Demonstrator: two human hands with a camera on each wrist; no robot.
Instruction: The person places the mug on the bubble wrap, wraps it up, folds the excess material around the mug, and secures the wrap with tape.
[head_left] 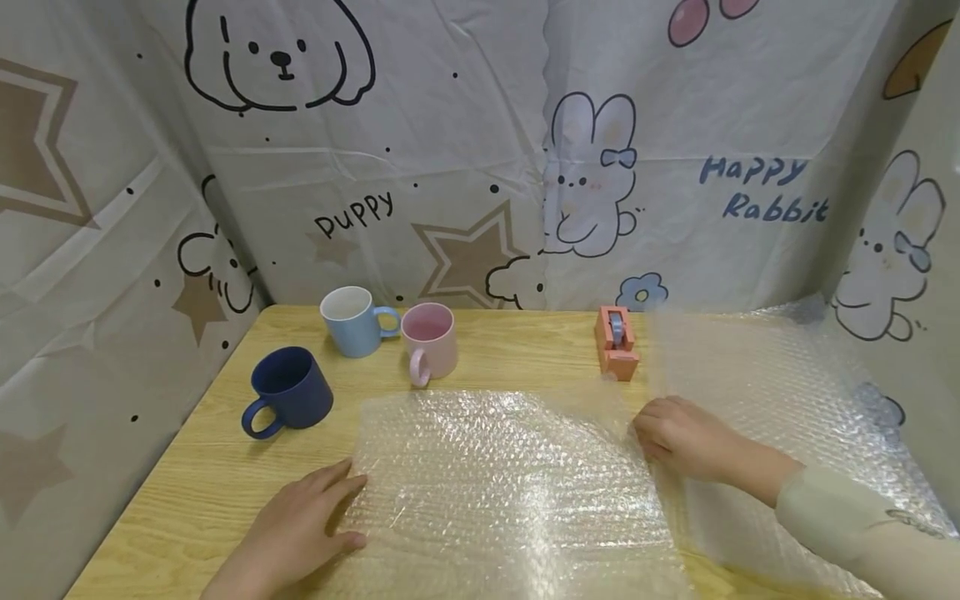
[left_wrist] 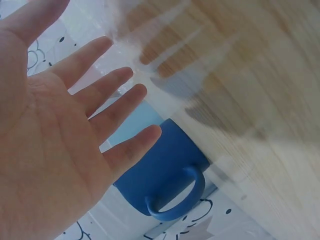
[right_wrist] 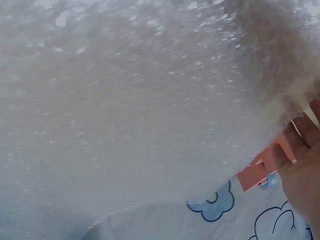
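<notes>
A clear sheet of bubble wrap [head_left: 502,483] lies on the table in front of me. At its right edge, near the far corner, my right hand [head_left: 686,437] pinches the wrap with curled fingers; the fingertips are partly hidden. My left hand [head_left: 292,525] is beside the left edge, fingers spread and relaxed, holding nothing. In the left wrist view its palm [left_wrist: 55,135] shows bare, with a dark blue mug [left_wrist: 160,170] beyond the fingers. Bubble wrap [right_wrist: 125,115] fills most of the right wrist view, the right hand's fingers [right_wrist: 300,135] at its edge.
A light blue mug [head_left: 356,325] and a pink mug [head_left: 431,342] stand at the back left. An orange tape dispenser [head_left: 617,343] sits at the back, just beyond the right hand. Another bubble wrap sheet [head_left: 765,400] lies to the right. Printed cloth [head_left: 450,125] hangs around the table.
</notes>
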